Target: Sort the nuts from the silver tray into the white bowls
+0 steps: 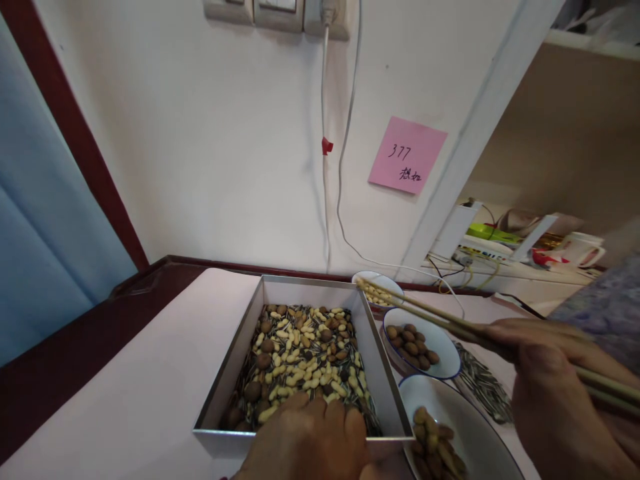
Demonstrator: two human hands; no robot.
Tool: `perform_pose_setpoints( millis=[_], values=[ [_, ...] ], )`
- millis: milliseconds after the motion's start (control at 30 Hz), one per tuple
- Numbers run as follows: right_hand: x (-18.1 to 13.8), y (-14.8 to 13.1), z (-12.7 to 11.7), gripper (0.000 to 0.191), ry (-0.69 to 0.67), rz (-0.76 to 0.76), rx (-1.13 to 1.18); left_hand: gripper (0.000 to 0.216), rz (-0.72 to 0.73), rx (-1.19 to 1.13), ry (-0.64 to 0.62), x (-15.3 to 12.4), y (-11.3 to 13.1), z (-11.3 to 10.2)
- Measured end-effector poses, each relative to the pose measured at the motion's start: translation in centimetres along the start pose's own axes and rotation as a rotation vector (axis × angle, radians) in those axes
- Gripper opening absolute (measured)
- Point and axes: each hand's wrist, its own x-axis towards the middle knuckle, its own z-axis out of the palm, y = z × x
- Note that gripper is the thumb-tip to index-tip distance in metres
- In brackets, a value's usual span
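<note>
A square metal box holds a mix of unshelled peanuts, striped sunflower seeds, round brown nuts and smaller brown nuts. My left hand is curled over its near wall, fingertips on the inner side. Long wooden chopsticks are gripped in my right hand, at the right. Their tips reach over a small bowl of peanuts at the back; I cannot tell whether a peanut is between them. Nearer stand a bowl of brown oval nuts and a larger bowl of brown nuts.
Sunflower seeds lie right of the bowls. White cables run down the wall from sockets to the table. A pink note is stuck there. Shelves with a white mug are at the right, a blue curtain at the left.
</note>
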Motion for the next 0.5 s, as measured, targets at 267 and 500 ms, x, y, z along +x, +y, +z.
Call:
perform_pose_setpoints(
  millis=[267, 500],
  values=[
    [0.7, 1.2, -0.3, 0.019, -0.089, -0.002, -0.062, 0.033, 0.008, -0.014, 0.011, 0.0, 0.1, -0.1],
    [0.1, -0.5, 0.0, 0.017, -0.578, -0.228, -0.097, 0.031, -0.003, -0.013, -0.008, -0.1, 0.0, -0.1]
  ],
)
